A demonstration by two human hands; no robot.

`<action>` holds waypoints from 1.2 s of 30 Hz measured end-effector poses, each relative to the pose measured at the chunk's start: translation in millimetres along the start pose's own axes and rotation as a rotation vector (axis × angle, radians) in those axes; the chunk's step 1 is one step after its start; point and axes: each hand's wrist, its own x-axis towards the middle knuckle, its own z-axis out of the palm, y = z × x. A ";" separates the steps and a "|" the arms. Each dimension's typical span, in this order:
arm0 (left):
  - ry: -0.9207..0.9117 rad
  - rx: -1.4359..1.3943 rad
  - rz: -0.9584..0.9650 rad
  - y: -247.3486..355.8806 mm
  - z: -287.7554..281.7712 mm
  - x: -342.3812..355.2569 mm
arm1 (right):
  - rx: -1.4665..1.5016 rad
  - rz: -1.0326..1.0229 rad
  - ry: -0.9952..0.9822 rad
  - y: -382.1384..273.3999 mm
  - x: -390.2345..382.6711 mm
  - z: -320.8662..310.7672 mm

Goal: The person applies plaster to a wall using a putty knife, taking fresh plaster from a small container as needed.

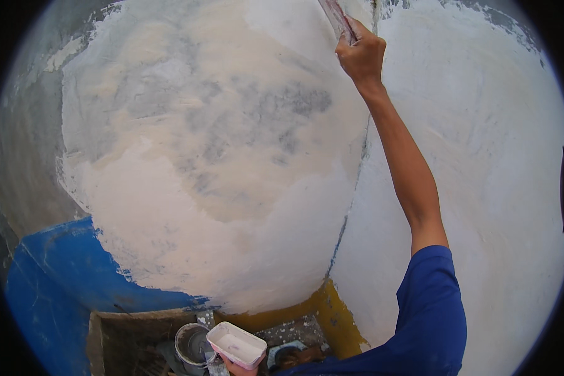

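High on the wall, near the inner corner, my right hand [362, 55] is closed around a narrow, white-smeared tool [337, 17] with reddish marks. The tool's upper end runs out of view, so its kind cannot be told. Down low, my left hand [240, 369] grips a rectangular plastic tub [238, 346] from beneath, its fingers partly hidden. The tub is pinkish outside, with a whitish coating inside. In front of me, the left wall [232, 182] carries uneven white and cream plaster over darker grey patches.
Left of the tub stands a round bucket [180, 344] with grey contents. A brown-edged recess [116, 341] lies beyond it. Blue paint [69, 263] covers the lower left wall, yellow paint [335, 313] the corner's base. The right wall [482, 156] is coated white.
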 end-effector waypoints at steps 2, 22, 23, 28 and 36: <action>-0.049 -0.006 -0.027 -0.9 3.3 3.5 | 0.018 0.106 0.094 21.4 23.8 -16.9; -0.014 0.022 0.006 -5.4 -8.0 -4.7 | -0.145 -0.038 0.185 88.6 45.2 7.8; 0.023 -0.085 -0.040 -2.8 -8.9 -4.3 | -0.224 -0.068 0.095 85.5 35.6 11.2; -0.037 -0.122 -0.028 -4.2 -6.8 -6.9 | -0.044 -0.112 0.046 63.9 5.7 2.2; -0.032 -0.130 -0.080 2.8 20.0 -17.2 | -0.153 -0.178 -0.031 47.7 32.1 21.8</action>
